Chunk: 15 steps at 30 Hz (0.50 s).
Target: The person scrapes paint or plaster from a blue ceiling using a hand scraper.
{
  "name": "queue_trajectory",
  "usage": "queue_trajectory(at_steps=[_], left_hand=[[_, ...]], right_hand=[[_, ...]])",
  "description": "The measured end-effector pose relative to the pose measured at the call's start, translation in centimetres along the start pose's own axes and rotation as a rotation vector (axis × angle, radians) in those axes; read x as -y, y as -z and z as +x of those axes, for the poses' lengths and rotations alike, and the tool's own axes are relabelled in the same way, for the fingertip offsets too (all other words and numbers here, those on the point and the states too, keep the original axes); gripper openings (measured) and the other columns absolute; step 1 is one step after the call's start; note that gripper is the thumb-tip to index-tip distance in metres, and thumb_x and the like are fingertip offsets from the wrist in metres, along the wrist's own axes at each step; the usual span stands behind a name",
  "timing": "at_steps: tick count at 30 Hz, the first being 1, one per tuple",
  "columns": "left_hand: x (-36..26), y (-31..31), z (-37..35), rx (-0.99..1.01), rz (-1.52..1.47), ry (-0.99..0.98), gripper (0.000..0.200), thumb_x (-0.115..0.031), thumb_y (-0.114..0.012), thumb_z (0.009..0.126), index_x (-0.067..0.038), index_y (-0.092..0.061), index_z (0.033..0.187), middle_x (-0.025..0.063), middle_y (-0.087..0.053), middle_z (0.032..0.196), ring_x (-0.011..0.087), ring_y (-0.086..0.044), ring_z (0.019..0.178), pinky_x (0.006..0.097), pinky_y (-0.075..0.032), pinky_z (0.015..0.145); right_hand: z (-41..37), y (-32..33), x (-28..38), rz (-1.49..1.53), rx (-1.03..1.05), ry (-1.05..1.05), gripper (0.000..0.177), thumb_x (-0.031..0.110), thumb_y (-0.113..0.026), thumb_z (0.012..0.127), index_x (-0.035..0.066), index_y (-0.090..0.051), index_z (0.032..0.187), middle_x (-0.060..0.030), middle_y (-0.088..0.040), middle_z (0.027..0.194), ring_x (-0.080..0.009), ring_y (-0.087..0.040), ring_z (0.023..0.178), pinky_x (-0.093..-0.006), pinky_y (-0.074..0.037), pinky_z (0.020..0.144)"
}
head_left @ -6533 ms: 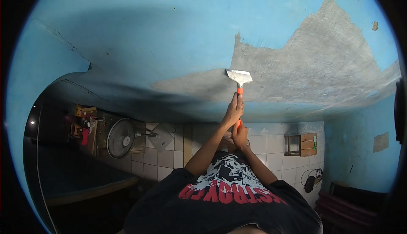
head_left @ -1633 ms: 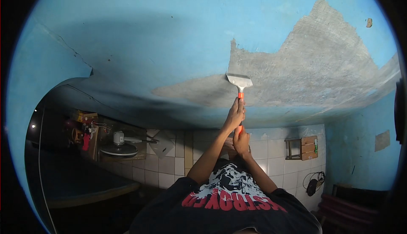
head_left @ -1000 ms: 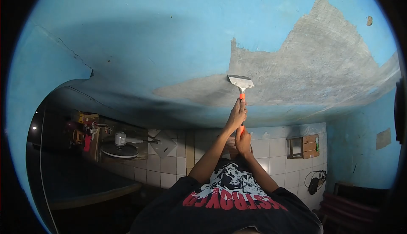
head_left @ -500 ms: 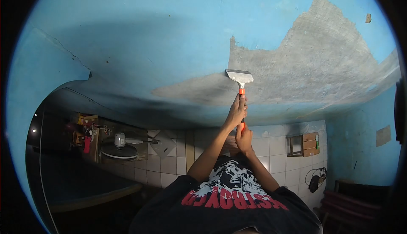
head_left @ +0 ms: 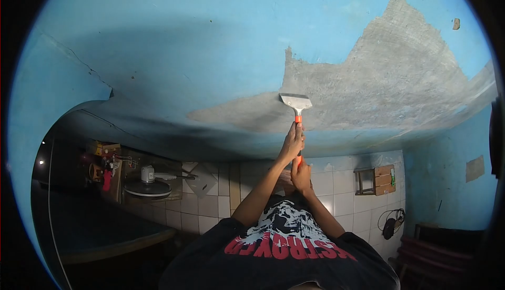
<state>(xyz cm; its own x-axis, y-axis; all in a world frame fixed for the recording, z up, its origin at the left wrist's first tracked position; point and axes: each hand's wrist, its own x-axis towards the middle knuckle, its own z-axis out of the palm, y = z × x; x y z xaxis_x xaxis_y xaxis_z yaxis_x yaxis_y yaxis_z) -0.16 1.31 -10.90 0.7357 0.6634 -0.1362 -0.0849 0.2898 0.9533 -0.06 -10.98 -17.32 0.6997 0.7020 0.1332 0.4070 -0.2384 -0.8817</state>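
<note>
A wide-bladed scraper (head_left: 295,103) with an orange and black handle is pointed up at the wall. Its blade lies at the border between the blue paint (head_left: 210,64) and a grey bared patch (head_left: 368,85). My left hand (head_left: 292,141) is wrapped round the upper handle, just below the orange collar. Lower down, my right hand (head_left: 301,176) grips the handle's end, with its fingers partly hidden. The patch has a jagged upper edge and a long grey tongue reaching left under the blade.
On the tiled floor (head_left: 342,185) stands a small wooden stool (head_left: 380,180) at the right, near a black device with a coiled cable (head_left: 389,228). A standing fan (head_left: 148,183) is at the left, by a dark doorway. A crack (head_left: 79,58) runs down the left wall.
The scraper blade has moved slightly down and a little left along the edge of the paint. Both hands have shifted with it, keeping their hold.
</note>
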Motion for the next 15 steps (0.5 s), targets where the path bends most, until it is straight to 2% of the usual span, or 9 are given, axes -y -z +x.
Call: queue_trajectory(at_steps=[3, 5, 9, 11, 14, 15], left_hand=[[-0.6, 0.0, -0.2, -0.022, 0.000, 0.085, 0.049, -0.056, -0.036, 0.106, -0.008, -0.045, 0.105, -0.0013, -0.038, 0.070, 0.0062, -0.038, 0.052, 0.0231, -0.035, 0.047], [-2.1, -0.2, -0.2, -0.007, 0.009, 0.023, 0.049, -0.056, -0.036, 0.106, -0.008, -0.044, 0.103, -0.0013, -0.038, 0.070, 0.0062, -0.037, 0.050, 0.0231, -0.034, 0.046], [-1.3, 0.4, -0.2, 0.009, 0.009, -0.016, 0.048, -0.056, -0.037, 0.107, -0.008, -0.045, 0.103, -0.0011, -0.039, 0.069, 0.0062, -0.037, 0.049, 0.0236, -0.033, 0.044], [0.2, 0.8, -0.5, -0.026, -0.026, 0.045, 0.048, -0.055, -0.037, 0.107, -0.008, -0.046, 0.103, -0.0012, -0.039, 0.068, 0.0060, -0.037, 0.049, 0.0240, -0.033, 0.044], [0.8, 1.1, -0.6, -0.023, -0.017, 0.058, 0.048, -0.054, -0.036, 0.107, -0.008, -0.046, 0.103, -0.0012, -0.039, 0.068, 0.0058, -0.038, 0.049, 0.0236, -0.033, 0.044], [-0.7, 0.8, -0.6, -0.023, -0.015, 0.055, 0.048, -0.054, -0.036, 0.107, -0.008, -0.046, 0.103, -0.0012, -0.039, 0.068, 0.0058, -0.038, 0.049, 0.0236, -0.033, 0.044]], right_hand=[[-0.1, -0.3, -0.1, -0.120, -0.011, 0.026, 0.031, 0.022, -0.049, 0.105, -0.006, -0.059, 0.094, -0.0268, -0.061, 0.066, -0.0441, -0.064, 0.059, -0.0497, -0.046, 0.053], [0.3, -0.3, 0.7, -0.026, -0.011, -0.001, 0.035, 0.028, -0.051, 0.104, -0.006, -0.058, 0.101, -0.0331, -0.063, 0.077, -0.0531, -0.061, 0.069, -0.0575, -0.046, 0.063], [0.0, -0.4, 1.1, 0.027, 0.060, -0.063, 0.034, 0.028, -0.051, 0.104, -0.005, -0.058, 0.100, -0.0332, -0.063, 0.076, -0.0531, -0.061, 0.068, -0.0582, -0.044, 0.061], [-0.8, -1.4, -0.1, -0.044, -0.036, 0.037, 0.034, 0.024, -0.051, 0.104, -0.007, -0.059, 0.092, -0.0306, -0.060, 0.069, -0.0481, -0.063, 0.063, -0.0515, -0.045, 0.054], [-1.2, -1.5, -0.3, -0.005, -0.009, -0.005, 0.034, 0.023, -0.052, 0.103, -0.007, -0.059, 0.090, -0.0306, -0.060, 0.069, -0.0490, -0.062, 0.063, -0.0519, -0.045, 0.054], [-0.7, -1.3, 0.5, -0.003, -0.010, -0.002, 0.034, 0.023, -0.052, 0.103, -0.007, -0.059, 0.090, -0.0306, -0.060, 0.069, -0.0490, -0.062, 0.063, -0.0519, -0.045, 0.054]])
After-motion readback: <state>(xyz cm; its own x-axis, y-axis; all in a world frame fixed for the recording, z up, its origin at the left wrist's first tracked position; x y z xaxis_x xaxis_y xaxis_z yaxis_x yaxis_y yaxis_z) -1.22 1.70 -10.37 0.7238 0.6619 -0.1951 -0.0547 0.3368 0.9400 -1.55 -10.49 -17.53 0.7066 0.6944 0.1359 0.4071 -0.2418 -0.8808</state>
